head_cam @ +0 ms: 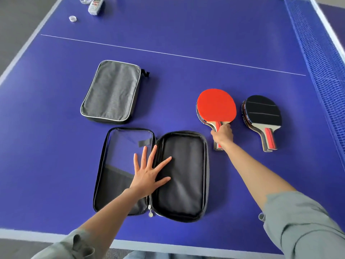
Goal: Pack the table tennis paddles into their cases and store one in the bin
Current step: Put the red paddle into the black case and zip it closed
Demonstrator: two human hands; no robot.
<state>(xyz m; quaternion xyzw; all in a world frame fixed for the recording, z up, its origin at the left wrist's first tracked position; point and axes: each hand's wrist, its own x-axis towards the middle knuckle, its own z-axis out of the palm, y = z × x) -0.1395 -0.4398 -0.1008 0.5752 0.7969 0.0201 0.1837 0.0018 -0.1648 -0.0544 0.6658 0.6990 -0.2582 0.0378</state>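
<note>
An unzipped black case (179, 176) lies flat and open near the table's front edge. My left hand (149, 171) presses on its middle hinge with fingers spread. To the right, a stack of paddles with a red face on top (216, 107) rests on the table. My right hand (223, 135) grips the handle of that stack. Further right sits a second stack of paddles with a black face on top (263, 113), untouched. A closed grey case (112, 92) lies behind the open one.
The blue table tennis table (186, 71) carries everything. Its net (321, 58) runs along the right side. A remote-like device (96, 5), a small white cap (72, 18) and a clear glass (85, 0) sit at the far left corner. No bin is in view.
</note>
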